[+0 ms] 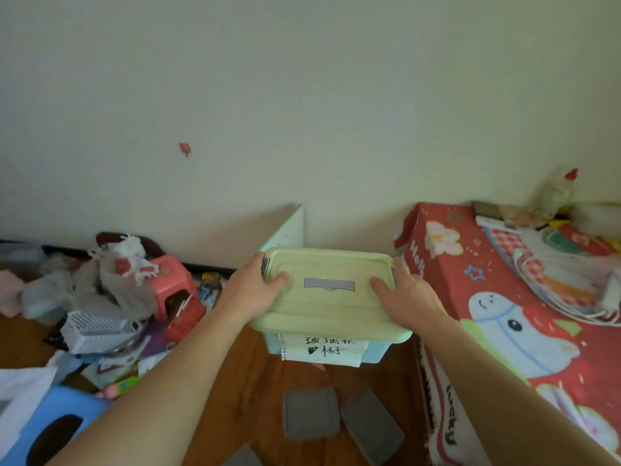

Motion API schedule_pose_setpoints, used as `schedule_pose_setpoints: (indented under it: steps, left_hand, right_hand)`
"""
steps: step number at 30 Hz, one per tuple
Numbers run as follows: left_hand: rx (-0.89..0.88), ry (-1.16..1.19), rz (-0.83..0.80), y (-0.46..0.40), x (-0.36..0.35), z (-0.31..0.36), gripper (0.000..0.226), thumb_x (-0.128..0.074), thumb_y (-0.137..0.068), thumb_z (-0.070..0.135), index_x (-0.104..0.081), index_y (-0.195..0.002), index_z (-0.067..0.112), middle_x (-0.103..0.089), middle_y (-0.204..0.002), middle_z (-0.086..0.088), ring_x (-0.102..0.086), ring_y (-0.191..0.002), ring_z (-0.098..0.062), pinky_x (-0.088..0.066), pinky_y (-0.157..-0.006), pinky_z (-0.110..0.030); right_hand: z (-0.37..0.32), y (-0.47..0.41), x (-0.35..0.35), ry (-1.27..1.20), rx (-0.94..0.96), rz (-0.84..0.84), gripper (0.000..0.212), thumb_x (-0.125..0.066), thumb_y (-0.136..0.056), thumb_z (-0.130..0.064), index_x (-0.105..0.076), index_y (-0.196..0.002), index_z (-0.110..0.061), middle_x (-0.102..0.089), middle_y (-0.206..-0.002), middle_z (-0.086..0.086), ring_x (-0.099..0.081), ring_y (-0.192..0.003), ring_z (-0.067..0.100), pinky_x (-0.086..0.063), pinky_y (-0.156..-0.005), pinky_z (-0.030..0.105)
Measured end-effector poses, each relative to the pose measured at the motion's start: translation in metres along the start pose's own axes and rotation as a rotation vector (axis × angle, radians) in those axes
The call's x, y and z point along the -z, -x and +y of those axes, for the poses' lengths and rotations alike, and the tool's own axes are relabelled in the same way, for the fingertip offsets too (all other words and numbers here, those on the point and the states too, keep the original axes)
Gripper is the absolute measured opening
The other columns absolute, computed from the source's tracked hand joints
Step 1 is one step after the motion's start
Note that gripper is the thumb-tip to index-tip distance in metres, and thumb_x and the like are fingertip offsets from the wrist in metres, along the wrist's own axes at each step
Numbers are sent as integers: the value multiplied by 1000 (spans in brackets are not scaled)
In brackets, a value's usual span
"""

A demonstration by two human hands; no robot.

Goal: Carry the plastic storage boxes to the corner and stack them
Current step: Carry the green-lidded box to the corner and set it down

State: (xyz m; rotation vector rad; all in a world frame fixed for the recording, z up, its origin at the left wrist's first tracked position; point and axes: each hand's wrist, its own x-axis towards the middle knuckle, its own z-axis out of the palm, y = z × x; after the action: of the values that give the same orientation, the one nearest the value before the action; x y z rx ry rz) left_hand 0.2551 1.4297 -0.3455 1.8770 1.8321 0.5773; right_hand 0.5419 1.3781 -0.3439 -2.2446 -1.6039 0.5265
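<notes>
While gripped at both lid ends by left hand (255,292) and right hand (408,299), centre frame: stiff, probably light storage box (331,297); best held under rim.

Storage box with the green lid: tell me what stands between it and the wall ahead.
The storage box is held off the floor by the left hand and right hand. A white board leans at the wall just beyond it. The grey pads lie on the floor below. Nothing else visibly blocks the way.
</notes>
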Motion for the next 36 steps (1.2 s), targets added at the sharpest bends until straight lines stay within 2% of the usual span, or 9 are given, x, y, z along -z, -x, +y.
schedule_pose_setpoints:
  steps: [6,10,16,21,24,28,29,32,36]
  left_hand:
    - [-32,18,26,-3,66,45,74,-55,-88,61,-36,-146,20,-58,-135,-5,-56,-120,-28,-45,-94,-34]
    - [-51,-2,74,-5,114,72,75,-54,-87,63,-36,-146,21,-58,-133,-5,-55,-118,-28,-41,-85,-32]
    - [-78,9,85,-5,174,106,63,-55,-86,61,-44,-134,20,-58,-112,2,-51,-94,-21,-39,-76,-32]
    - [-115,28,108,1,225,132,58,-56,-84,59,-47,-129,22,-57,-107,3,-52,-97,-22,-40,-77,-33]
    - [-138,3,124,7,247,145,54,-56,-86,58,-50,-124,21,-59,-108,1,-51,-97,-23,-36,-74,-33]
    - [-157,-47,139,17,268,162,52,-53,-87,60,-49,-120,20,-56,-108,2,-46,-94,-22,-20,-54,-30]
    - [-173,-43,135,19,272,165,54,-53,-87,60,-49,-121,19,-56,-108,1,-48,-95,-22,-22,-55,-30]
    - [-218,-18,108,20,280,171,59,-54,-85,60,-49,-124,16,-58,-112,-4,-53,-100,-25,-39,-72,-34]
    - [-255,-13,91,25,289,182,60,-56,-83,63,-50,-121,16,-57,-108,-2,-53,-100,-25,-41,-74,-35]
  right_hand:
    - [-45,4,73,24,57,52,72,-41,-94,-63,-28,-150,-19,-56,-130,18,-54,-118,36,-44,-89,41]
    - [-73,13,117,24,68,116,71,-42,-93,-65,-30,-148,-20,-58,-126,16,-55,-114,35,-41,-77,39]
    - [-111,23,173,58,81,164,76,-41,-90,-69,-34,-145,-18,-60,-125,16,-56,-112,37,-38,-77,37]
    - [-136,38,213,41,89,199,73,-41,-88,-69,-40,-139,-16,-60,-116,11,-49,-92,29,-37,-73,36]
    - [-148,50,233,53,91,229,76,-41,-88,-69,-39,-142,-16,-59,-127,13,-52,-102,31,-38,-76,36]
    - [-157,66,257,50,78,272,76,-41,-88,-67,-38,-144,-17,-58,-131,12,-54,-113,34,-38,-79,38]
    - [-159,70,263,56,76,288,76,-41,-88,-67,-38,-145,-16,-57,-132,13,-53,-115,34,-37,-79,38]
    - [-163,83,275,84,58,320,76,-41,-89,-65,-38,-146,-14,-56,-136,13,-52,-119,35,-37,-81,37]
    - [-162,100,287,87,24,345,73,-40,-89,-65,-42,-141,-13,-57,-132,14,-53,-114,35,-38,-80,38]
